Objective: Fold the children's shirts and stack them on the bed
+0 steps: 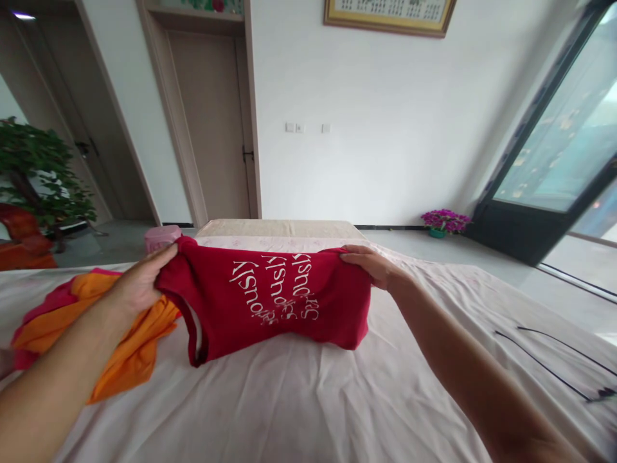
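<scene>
Holding red garment over pale sheet, left hand grip closed on left end, right hand grip pinching far-right edge, orange cloth at left

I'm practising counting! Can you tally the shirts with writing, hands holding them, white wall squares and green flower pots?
Shirt: 1
Hands: 2 (left hand, right hand)
Wall squares: 3
Flower pot: 1
Total: 7
</scene>
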`<state>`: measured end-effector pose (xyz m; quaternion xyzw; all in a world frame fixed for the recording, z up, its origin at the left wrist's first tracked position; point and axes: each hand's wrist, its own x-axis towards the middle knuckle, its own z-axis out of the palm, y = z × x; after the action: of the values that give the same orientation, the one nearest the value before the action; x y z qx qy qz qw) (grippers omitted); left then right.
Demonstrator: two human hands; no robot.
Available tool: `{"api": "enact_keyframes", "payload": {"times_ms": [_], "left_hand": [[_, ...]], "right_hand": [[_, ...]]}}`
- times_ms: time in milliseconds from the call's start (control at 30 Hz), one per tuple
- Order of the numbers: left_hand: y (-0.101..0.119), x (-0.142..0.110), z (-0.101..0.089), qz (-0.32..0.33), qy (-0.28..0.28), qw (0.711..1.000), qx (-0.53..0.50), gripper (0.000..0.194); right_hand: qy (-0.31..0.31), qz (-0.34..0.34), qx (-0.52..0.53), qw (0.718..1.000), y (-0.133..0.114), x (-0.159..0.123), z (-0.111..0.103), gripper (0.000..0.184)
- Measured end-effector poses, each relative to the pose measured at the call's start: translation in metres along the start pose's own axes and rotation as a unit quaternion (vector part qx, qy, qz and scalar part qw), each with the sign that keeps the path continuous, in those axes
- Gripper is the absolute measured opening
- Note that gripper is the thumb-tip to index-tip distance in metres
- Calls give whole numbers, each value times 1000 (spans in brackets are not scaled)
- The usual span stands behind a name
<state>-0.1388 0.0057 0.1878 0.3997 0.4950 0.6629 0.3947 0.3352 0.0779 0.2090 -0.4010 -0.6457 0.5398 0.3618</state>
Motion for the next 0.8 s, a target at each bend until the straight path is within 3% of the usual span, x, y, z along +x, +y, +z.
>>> {"api": "enact_keyframes", "payload": {"times_ms": [67,133,267,367,433,500,600,700,800], "left_hand": [[-1,20,17,-8,-12,999,-44,32],[5,43,34,19,-1,998,-64,33],[52,80,64,160,1,984,-79,41],[87,86,73,283,-51,955,-74,46],[89,80,68,290,-87,951,-66,48],[66,67,55,238,-100,965,-34,50],[-3,38,28,116,-100,985,79,49],[-75,3,8,12,-170,956,240,38],[-118,-22,3,-47,-203,914,349,26]], "right_hand": [[41,5,-40,998,2,24,4,17],[145,-37,-108,983,-1,53,3,13],[350,-235,-173,890,-38,97,-15,19],[395,-328,-184,838,-66,102,-31,25],[376,-338,-205,838,-63,94,-37,28],[335,-314,-243,855,-39,80,-37,31],[264,-234,-322,879,30,54,-31,42],[174,-104,-419,885,103,23,-21,46],[100,-17,-505,857,146,-3,-14,56]]}}
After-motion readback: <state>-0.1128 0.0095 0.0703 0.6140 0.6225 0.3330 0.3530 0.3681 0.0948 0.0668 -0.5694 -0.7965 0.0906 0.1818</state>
